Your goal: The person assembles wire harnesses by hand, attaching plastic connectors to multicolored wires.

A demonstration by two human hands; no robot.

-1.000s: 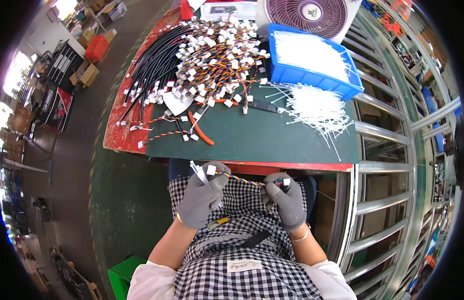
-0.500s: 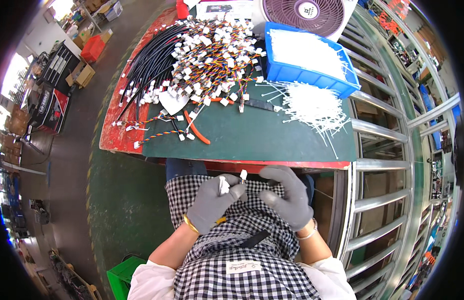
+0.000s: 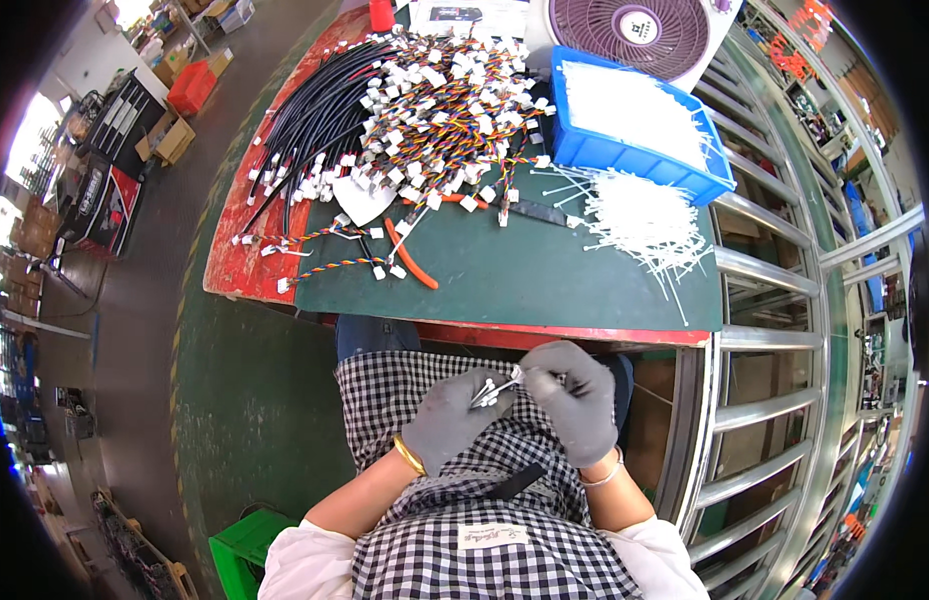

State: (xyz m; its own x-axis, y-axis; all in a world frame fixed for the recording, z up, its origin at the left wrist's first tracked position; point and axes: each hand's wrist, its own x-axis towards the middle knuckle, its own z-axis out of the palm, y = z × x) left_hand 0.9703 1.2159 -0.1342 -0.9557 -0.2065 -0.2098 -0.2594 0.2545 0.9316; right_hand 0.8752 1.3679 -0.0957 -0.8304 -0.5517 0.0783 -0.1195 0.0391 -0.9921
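Both my hands wear grey gloves and meet above my lap, in front of the table edge. My left hand (image 3: 453, 418) is closed round several thin white cable ties (image 3: 492, 392), whose small heads poke out between thumb and fingers. My right hand (image 3: 577, 405) pinches at the end of one white tie that reaches across from the left. Its fingertips partly cover a small white piece there, so its exact shape is unclear. Any wires inside the left fist are hidden.
On the green-topped table (image 3: 505, 280) lie a heap of wire harnesses (image 3: 445, 130) with white connectors, black cables (image 3: 310, 115), an orange tube (image 3: 413, 258) and loose cable ties (image 3: 645, 225). A blue bin (image 3: 635, 168) and a fan (image 3: 635, 30) stand behind; a roller conveyor (image 3: 770, 340) runs right.
My right hand has gone from spread fingers to a pinch beside the left. The left has turned and shifted slightly right, showing several white tie heads. The view has shifted a little.
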